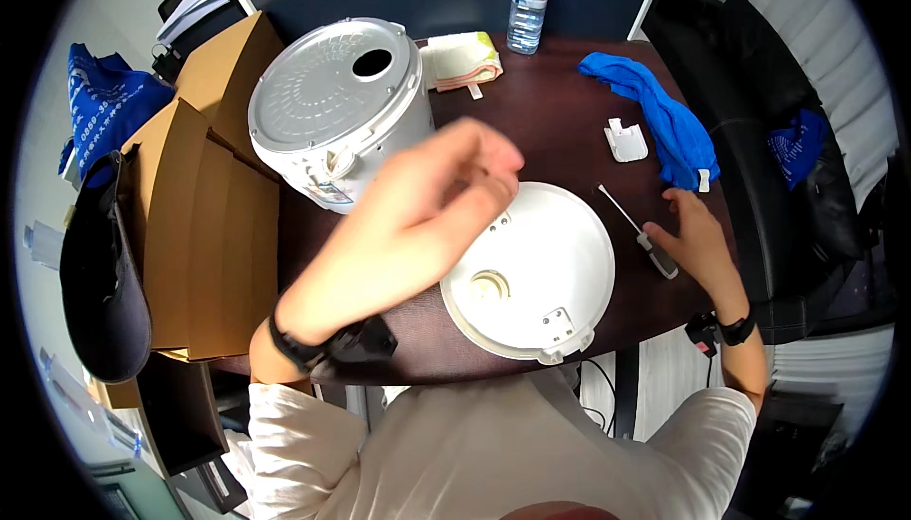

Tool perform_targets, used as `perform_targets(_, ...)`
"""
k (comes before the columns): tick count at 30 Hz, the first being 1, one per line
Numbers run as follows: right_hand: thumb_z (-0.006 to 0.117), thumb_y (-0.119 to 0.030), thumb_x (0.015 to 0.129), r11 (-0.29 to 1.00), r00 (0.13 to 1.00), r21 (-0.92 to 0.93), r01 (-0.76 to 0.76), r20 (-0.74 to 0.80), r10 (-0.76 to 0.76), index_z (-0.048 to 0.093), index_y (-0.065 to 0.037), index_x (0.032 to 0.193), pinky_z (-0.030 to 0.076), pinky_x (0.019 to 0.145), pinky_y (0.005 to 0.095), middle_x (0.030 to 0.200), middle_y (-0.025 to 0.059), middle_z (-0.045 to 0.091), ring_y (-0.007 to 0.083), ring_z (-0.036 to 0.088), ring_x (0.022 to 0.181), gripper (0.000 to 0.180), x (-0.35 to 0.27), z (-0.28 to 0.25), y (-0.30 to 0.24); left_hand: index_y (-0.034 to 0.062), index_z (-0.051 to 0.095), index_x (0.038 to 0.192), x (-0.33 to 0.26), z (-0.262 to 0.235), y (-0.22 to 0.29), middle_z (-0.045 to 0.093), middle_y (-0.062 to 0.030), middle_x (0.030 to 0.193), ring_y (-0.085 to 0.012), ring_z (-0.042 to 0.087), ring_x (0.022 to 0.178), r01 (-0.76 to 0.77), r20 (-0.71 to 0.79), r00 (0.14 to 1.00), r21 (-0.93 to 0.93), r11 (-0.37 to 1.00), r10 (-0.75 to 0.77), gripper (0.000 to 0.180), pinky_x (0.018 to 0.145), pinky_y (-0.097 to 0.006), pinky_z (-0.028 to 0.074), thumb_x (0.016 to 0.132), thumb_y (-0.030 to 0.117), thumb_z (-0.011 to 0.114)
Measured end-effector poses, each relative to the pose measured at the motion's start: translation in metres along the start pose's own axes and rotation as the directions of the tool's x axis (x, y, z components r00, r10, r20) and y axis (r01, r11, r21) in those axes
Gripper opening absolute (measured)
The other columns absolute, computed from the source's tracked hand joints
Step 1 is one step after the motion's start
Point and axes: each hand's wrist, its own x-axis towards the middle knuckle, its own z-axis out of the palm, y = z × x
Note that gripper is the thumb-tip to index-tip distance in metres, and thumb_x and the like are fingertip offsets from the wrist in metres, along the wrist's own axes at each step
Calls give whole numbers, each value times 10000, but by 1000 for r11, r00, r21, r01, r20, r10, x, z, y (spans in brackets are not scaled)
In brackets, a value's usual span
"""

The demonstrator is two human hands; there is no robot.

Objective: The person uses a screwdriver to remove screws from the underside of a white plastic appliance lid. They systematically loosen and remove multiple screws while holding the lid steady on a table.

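My left hand (441, 199) is raised over the left edge of a white round plastic lid (560, 254), its fingers curled in and slightly blurred. Anything small inside that grip is hidden. On the brown table, the lid has a round hole near its left side and a hinge tab at the front. A screwdriver (655, 252) with a grey handle lies to the right of the lid. My right hand (700, 240) rests beside it, fingers apart, thumb near the handle. At the back left stands a white rice cooker (332, 121) with a grey metal top that has a dark round hole.
A small white plastic piece (626, 140) and a crumpled blue cloth (664, 131) lie at the right. Farther back are a folded towel (465, 60) and a water bottle (529, 8). Cardboard boxes (213, 235) and a dark cap (104, 264) flank the left; a black sofa (759, 169) borders the right.
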Motion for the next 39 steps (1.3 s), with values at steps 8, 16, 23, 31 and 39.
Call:
perform_targets(8,695,-239,787,1000,991,6,-9,130,9,555,-49,957,470,655,359,825,105,596,272,585,719,291,-5,42,21,-114,517,1103,24,6,-120,639,-259,890,-356,631,863,281,129,883,625,728,-452,509,775,-373,484,848,323,571)
perform_targets(16,541,-119,918,784,1000,621,-14,17,4,527,-65,963,385,595,214,739,0,521,60,485,669,72,-15,16,8,-32,612,1024,31,5,-160,642,-63,788,-112,616,616,485,401,805,-19,875,-437,334,558,-247,531,902,274,556)
perform_targets(23,468,-203,966,428,988,891,-148,155,19,513,-53,1080,416,521,202,718,12,496,80,539,637,194,-6,0,-31,2,536,1062,51,6,-146,601,-57,855,-108,582,696,451,180,890,-226,863,-418,278,591,-224,477,901,226,507)
perform_targets(31,584,-9,807,862,927,482,160,227,-299,537,-17,1154,438,607,280,839,105,599,166,558,687,350,11,-4,-59,1,469,1243,65,16,-174,593,-84,1087,-128,589,965,357,213,932,-412,838,-292,347,839,-251,479,926,140,475)
perform_targets(39,602,-5,765,895,889,402,191,317,-332,602,19,1026,472,662,297,908,147,644,237,628,763,262,11,-37,-70,28,417,1363,59,17,-197,540,-127,1262,-156,570,1074,392,461,879,-553,735,-121,553,923,-267,452,812,8,459)
